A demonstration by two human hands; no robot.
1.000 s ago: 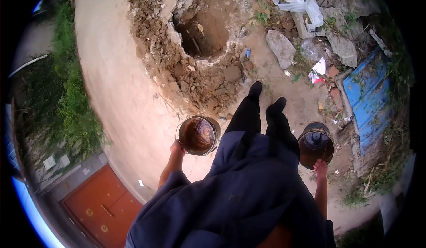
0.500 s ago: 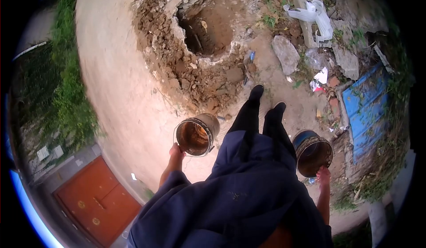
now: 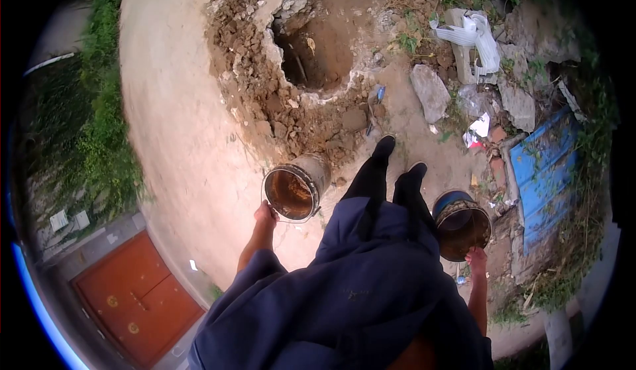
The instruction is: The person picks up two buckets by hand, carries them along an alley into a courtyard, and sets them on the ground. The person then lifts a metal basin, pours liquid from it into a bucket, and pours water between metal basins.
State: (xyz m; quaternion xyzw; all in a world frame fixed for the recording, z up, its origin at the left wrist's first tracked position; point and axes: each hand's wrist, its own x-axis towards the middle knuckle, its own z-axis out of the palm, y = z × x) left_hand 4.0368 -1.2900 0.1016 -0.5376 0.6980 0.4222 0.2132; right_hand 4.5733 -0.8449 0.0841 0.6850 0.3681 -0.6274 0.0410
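On the left, my left hand [image 3: 265, 213] is closed on the wire handle of a bucket [image 3: 315, 170], which tilts with its mouth toward me and shows a brown, muddy inside. My right hand [image 3: 476, 257] is closed on the handle of a second bucket [image 3: 457, 201], blue outside and brown within, beside my right leg. What lies at the bottom of either bucket is too dark to make out. Both arms hang down at the sides of my dark clothing.
A pit [image 3: 315, 52] with a broken concrete rim is ahead, with loose soil [image 3: 258, 98] heaped around it. Concrete slabs [image 3: 429, 93], white plastic [image 3: 476, 37] and a blue metal sheet [image 3: 546, 178] lie to the right. Red doors [image 3: 138, 300] stand at the lower left.
Both buckets have swung and tilted, showing more of their outer sides. The pit and rubble have shifted slightly down and right in view. Both hands still hold their handles.
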